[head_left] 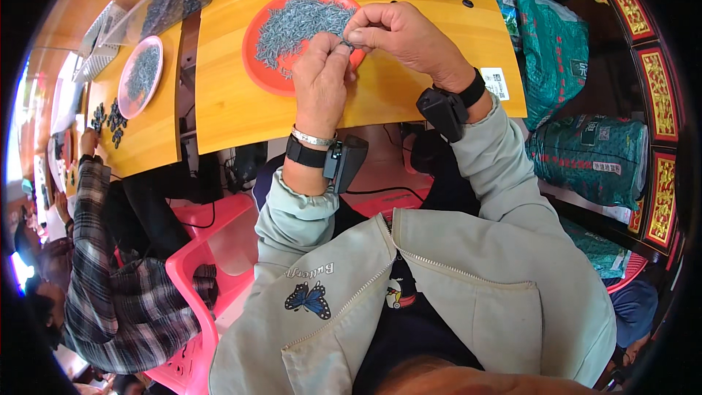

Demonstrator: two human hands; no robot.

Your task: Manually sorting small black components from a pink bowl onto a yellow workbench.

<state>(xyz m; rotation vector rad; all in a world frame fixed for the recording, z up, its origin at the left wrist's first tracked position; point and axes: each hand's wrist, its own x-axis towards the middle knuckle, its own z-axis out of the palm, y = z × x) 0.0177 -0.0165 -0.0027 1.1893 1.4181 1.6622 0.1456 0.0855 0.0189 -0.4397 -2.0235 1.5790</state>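
Since fine work likely needs supplies close: red plastic dish (263,80) of grey screw-like pieces (300,25), on wooden worktop (446,58); over dish's right side, left hand (322,77) and right hand (387,33) pinching one small dark piece (348,44).

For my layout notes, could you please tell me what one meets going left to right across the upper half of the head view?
Pale pink plate, red plate, right hand, white label, upright green bag, red-and-gold panels.
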